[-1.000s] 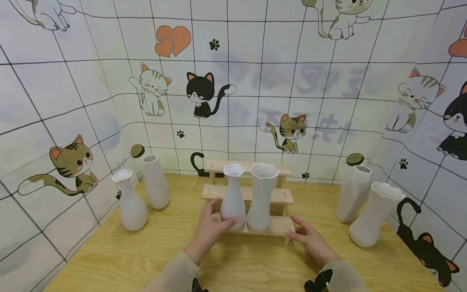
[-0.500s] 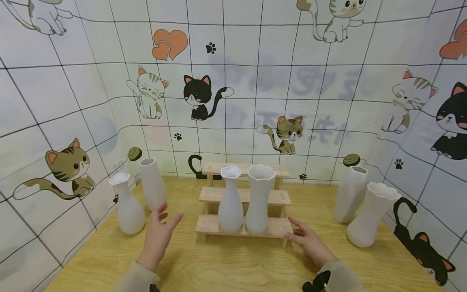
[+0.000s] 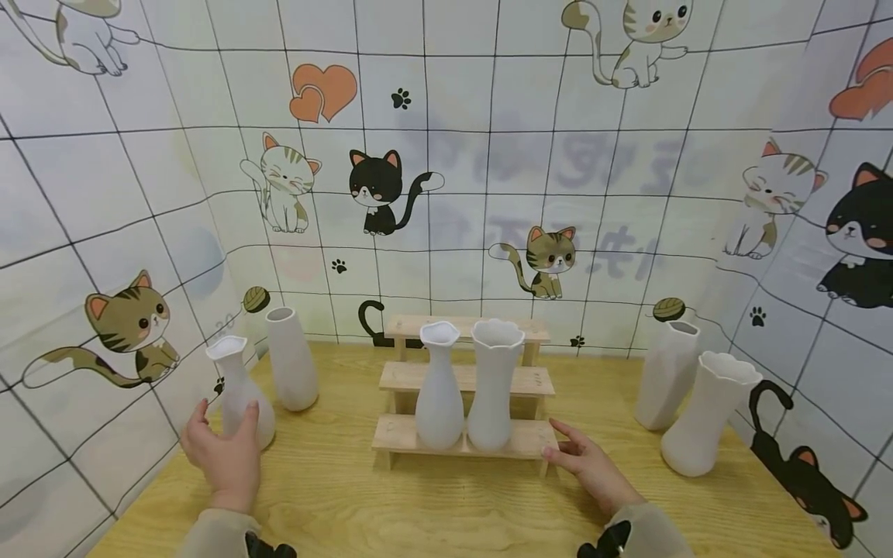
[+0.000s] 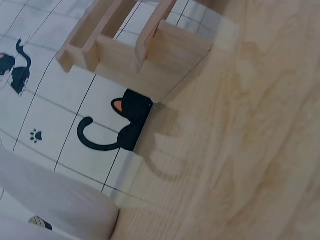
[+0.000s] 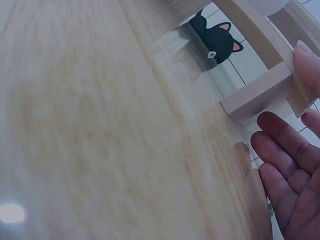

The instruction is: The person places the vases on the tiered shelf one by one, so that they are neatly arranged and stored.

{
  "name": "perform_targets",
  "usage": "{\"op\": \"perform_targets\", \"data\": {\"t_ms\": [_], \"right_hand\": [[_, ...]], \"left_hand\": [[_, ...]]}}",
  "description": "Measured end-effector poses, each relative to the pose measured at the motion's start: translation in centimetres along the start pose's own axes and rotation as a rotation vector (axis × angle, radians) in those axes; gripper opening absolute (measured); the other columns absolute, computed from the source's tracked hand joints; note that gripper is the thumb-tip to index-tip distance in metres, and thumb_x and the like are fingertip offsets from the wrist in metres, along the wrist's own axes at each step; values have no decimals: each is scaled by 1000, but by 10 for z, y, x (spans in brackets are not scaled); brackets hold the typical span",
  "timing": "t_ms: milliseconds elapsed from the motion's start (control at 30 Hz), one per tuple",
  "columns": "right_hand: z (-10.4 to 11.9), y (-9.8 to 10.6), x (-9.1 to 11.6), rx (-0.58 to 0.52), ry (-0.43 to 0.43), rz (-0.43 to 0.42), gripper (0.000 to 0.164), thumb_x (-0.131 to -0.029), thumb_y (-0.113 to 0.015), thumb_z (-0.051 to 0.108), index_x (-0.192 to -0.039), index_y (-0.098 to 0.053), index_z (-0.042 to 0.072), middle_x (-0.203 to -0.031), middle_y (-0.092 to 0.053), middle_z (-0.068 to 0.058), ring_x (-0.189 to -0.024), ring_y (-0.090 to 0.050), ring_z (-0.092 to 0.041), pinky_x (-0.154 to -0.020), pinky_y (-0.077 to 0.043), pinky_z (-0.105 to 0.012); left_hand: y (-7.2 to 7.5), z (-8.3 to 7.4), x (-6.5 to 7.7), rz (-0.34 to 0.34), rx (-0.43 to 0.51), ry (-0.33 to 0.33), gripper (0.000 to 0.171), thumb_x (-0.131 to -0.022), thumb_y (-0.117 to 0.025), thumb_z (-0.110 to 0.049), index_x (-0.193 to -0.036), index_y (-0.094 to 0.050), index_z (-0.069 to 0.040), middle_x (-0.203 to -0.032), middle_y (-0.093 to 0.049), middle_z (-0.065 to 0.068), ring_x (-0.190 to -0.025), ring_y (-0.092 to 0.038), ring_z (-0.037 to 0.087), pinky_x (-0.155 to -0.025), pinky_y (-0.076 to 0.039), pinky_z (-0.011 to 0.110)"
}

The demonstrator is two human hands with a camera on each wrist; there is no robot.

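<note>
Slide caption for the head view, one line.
Left hand at a white vase, right hand on the end of a three-tier wooden stand bearing two more white vases.

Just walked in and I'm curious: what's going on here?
A person's left hand is spread around a bulbous, narrow-necked white vase at left; whether it grips is unclear. The right hand holds a three-tiered pale wooden stand by its lowest board. Two white vases stand there, one narrow-necked, one scalloped. Three more stand on the wood-grained table.

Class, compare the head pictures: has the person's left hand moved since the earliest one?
Yes, leftward. Judged against the wooden stand, the left hand has gone from the stand's left end to the leftmost vase.
</note>
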State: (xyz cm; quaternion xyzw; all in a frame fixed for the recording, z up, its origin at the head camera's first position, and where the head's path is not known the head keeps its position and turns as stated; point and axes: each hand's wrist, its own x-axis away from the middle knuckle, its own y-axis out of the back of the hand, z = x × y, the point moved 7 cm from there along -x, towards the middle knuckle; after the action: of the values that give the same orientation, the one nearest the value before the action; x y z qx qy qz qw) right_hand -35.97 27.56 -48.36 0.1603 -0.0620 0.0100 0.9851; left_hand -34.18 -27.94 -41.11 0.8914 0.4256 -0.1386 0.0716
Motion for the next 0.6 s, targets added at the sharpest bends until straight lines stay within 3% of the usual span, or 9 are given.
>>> {"op": "perform_targets", "data": {"t_ms": [133,233,333,433,600], "right_hand": [[-1,-1,-1,10,6,1,79,-88,-70,39,-151,-32,10,-138,-44,-28,-123,-45,-40,-95,-39,-59],[-2,-1,-3,11,5,4,79,-88,-69,41,-151,-32,11,-139,-42,-29,-123,-45,-41,-95,-39,-59],[-4,-1,-4,9,1,7,80,-88,-69,41,-151,-31,11,-140,-41,-29,-124,-44,-41,-95,-38,-60],[-5,-1,-5,8,-1,4,80,-88,-69,42,-151,-31,11,-140,-41,-29,-123,-44,-41,-95,-38,-60],[-5,-1,-4,6,0,3,79,-88,-69,41,-151,-30,11,-140,-41,-29,-123,-45,-41,-96,-38,-59]], "left_hand": [[0,15,-11,58,10,134,92,-85,-71,-41,-154,-16,-14,-157,-7,13,-143,0,30,-115,-2,49],[-5,25,-17,121,4,222,100,-84,-71,-47,-156,-7,-18,-159,2,11,-144,5,32,-114,-2,53],[-12,34,-21,169,13,264,103,-84,-71,-47,-156,-4,-17,-159,3,12,-144,1,34,-114,-5,52],[-20,39,-24,195,63,262,101,-85,-72,-41,-156,-6,-12,-159,-6,15,-143,-11,35,-115,-12,50],[-29,45,-27,168,98,246,95,-85,-73,-33,-155,-13,-9,-156,-19,17,-139,-22,35,-114,-17,47]]}}
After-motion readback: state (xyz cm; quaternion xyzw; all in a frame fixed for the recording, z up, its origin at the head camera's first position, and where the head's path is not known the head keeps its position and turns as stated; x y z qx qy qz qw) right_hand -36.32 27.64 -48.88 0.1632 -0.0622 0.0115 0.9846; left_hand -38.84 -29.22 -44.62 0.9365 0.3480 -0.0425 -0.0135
